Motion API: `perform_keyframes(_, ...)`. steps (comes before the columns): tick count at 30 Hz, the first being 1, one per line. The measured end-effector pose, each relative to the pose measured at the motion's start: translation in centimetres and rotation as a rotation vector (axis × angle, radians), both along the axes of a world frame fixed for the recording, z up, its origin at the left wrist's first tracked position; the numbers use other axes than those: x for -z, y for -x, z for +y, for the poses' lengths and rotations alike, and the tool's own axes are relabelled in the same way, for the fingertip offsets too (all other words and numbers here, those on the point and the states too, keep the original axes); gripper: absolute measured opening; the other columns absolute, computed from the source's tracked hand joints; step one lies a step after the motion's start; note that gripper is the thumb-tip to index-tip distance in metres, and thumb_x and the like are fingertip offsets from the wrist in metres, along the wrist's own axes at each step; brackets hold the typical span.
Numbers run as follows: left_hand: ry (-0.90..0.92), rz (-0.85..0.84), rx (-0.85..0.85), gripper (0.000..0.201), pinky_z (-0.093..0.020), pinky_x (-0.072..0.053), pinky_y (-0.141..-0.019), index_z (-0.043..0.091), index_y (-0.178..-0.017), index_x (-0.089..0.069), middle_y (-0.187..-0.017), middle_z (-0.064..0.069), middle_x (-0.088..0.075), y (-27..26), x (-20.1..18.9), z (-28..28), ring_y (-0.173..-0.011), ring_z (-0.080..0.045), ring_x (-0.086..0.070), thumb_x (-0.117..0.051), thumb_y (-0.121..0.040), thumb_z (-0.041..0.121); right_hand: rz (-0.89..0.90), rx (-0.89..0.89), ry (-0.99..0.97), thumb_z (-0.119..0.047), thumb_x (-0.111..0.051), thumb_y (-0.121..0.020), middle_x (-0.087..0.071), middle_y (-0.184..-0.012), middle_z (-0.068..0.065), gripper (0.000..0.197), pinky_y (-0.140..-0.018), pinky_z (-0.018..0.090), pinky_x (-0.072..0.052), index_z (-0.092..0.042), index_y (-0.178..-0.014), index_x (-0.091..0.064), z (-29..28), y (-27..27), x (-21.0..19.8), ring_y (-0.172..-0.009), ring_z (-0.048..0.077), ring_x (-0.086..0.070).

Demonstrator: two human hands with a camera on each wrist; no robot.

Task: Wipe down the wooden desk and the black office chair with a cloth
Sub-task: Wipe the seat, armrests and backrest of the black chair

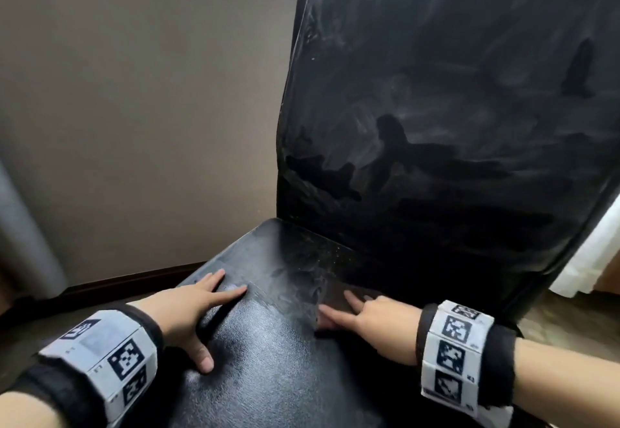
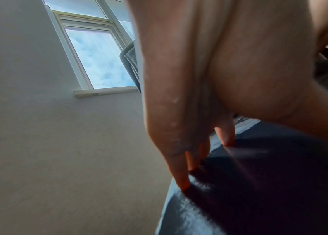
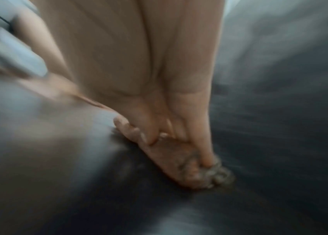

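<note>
Now the chair [image 1: 436, 125] back shows wipe streaks; on its seat the left hand [image 1: 188, 307] presses with spread fingers, the right hand [image 1: 375, 320] pushes a dark cloth [image 1: 339, 293] with straight fingers; I judge the seat still unfinished, table unseen.

Left hand [image 1: 188, 310] is lying flat, palm down, fingers straight and spread, thumb splayed toward the body. Right hand [image 1: 375, 323] is reaching forward, palm down, fingers [image 3: 189, 114] extended and close together. Both wrists are wearing marker bands [image 1: 453, 357].
</note>
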State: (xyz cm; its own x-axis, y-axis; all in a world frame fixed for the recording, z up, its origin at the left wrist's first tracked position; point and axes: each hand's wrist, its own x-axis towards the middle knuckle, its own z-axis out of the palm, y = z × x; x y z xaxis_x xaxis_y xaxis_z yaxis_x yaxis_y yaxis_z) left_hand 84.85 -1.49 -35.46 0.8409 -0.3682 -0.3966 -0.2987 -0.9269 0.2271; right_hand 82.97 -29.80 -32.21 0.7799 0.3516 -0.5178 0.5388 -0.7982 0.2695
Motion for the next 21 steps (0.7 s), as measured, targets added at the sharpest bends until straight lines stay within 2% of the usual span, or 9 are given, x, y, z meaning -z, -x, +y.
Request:
perform_keyframes(3, -0.009, 0.016, -0.059, 0.121, -0.031, -0.006, -0.116, 0.043, -0.146, 0.005, -0.154, -0.016, 0.024, -0.1, 0.2, -0.1, -0.143, -0.026, 0.02, -0.084, -0.064, 0.034, -0.022, -0.057, -0.035, -0.008, -0.03, -0.097, -0.005, -0.155, 0.021, 0.066, -0.107, 0.041, -0.037, -0.04, -0.147, 0.001, 0.2, -0.4, 0.2, -0.127, 0.042, -0.042)
perform_keyframes(6, -0.025, 0.04, -0.13, 0.123, -0.043, -0.008, -0.116, 0.041, -0.146, 0.008, -0.152, -0.022, 0.023, 0.4, 0.2, -0.1, -0.14, -0.036, 0.022, -0.084, -0.065, 0.036, -0.105, 0.12, 0.008, -0.011, -0.029, -0.099, -0.014, -0.155, 0.016, 0.064, -0.106, 0.036, -0.035, -0.04, -0.147, 0.0, -1.8, -5.2, -0.6, -0.127, 0.037, -0.044)
perform_keyframes(8, -0.016, 0.044, -0.154, 0.123, -0.043, -0.011, -0.116, 0.042, -0.146, 0.008, -0.153, -0.021, 0.022, 0.6, 0.1, 0.0, -0.141, -0.037, 0.02, -0.084, -0.064, 0.037, -0.125, 0.19, 0.017, -0.014, -0.035, -0.098, -0.02, -0.153, 0.018, 0.065, -0.106, 0.032, -0.033, -0.035, -0.148, 0.001, -2.4, -7.3, -0.9, -0.13, 0.035, -0.041)
perform_keyframes(10, -0.032, 0.049, -0.156, 0.123, -0.042, -0.011, -0.116, 0.042, -0.146, 0.007, -0.153, -0.021, 0.02, 0.5, 0.0, 0.0, -0.142, -0.038, 0.018, -0.084, -0.064, 0.036, -0.122, 0.154, 0.015, -0.01, -0.039, -0.096, -0.022, -0.153, 0.017, 0.07, -0.106, 0.03, -0.032, -0.034, -0.148, 0.001, -2.1, -7.3, -1.1, -0.131, 0.033, -0.04)
perform_keyframes(13, -0.058, 0.054, -0.156, 0.125, -0.043, -0.01, -0.117, 0.043, -0.146, 0.006, -0.153, -0.024, 0.019, -0.1, 0.1, -0.2, -0.142, -0.04, 0.016, -0.085, -0.062, 0.036, -0.039, 0.034, -0.029, -0.002, -0.034, -0.092, -0.008, -0.156, 0.019, 0.076, -0.111, 0.033, -0.027, -0.041, -0.146, 0.002, -0.1, -3.9, -0.3, -0.136, 0.037, -0.031)
perform_keyframes(15, -0.069, 0.05, -0.152, 0.125, -0.044, -0.011, -0.117, 0.043, -0.146, 0.006, -0.153, -0.024, 0.017, -0.2, 0.1, -0.3, -0.142, -0.04, 0.015, -0.085, -0.061, 0.037, 0.043, -0.081, -0.069, -0.002, -0.033, -0.094, 0.0, -0.155, 0.022, 0.074, -0.114, 0.037, -0.022, -0.042, -0.146, 0.002, 1.3, -1.0, 0.4, -0.138, 0.042, -0.023)
perform_keyframes(17, -0.073, 0.047, -0.148, 0.124, -0.043, -0.011, -0.117, 0.043, -0.146, 0.007, -0.154, -0.023, 0.016, 0.1, 0.0, -0.3, -0.142, -0.039, 0.014, -0.084, -0.063, 0.038, 0.034, -0.126, -0.078, -0.004, -0.031, -0.095, 0.001, -0.156, 0.02, 0.072, -0.114, 0.037, -0.025, -0.043, -0.146, 0.001, 1.3, -1.1, 0.2, -0.137, 0.041, -0.028)
perform_keyframes(19, -0.064, 0.041, -0.142, 0.122, -0.042, -0.011, -0.118, 0.042, -0.146, 0.007, -0.154, -0.021, 0.016, 0.4, -0.1, -0.2, -0.143, -0.037, 0.015, -0.083, -0.065, 0.038, -0.004, -0.022, -0.061, -0.007, -0.029, -0.096, -0.003, -0.157, 0.013, 0.068, -0.112, 0.034, -0.028, -0.044, -0.146, 0.0, 0.8, -3.8, -0.4, -0.134, 0.037, -0.036)
perform_keyframes(21, -0.052, 0.046, -0.14, 0.12, -0.042, -0.01, -0.118, 0.042, -0.147, 0.007, -0.154, -0.02, 0.017, 0.5, -0.1, -0.2, -0.143, -0.036, 0.016, -0.082, -0.066, 0.038, -0.05, 0.102, -0.038, -0.019, -0.029, -0.101, -0.011, -0.157, 0.012, 0.055, -0.112, 0.035, -0.026, -0.036, -0.148, -0.006, 0.5, -7.1, -0.6, -0.136, 0.033, -0.033)
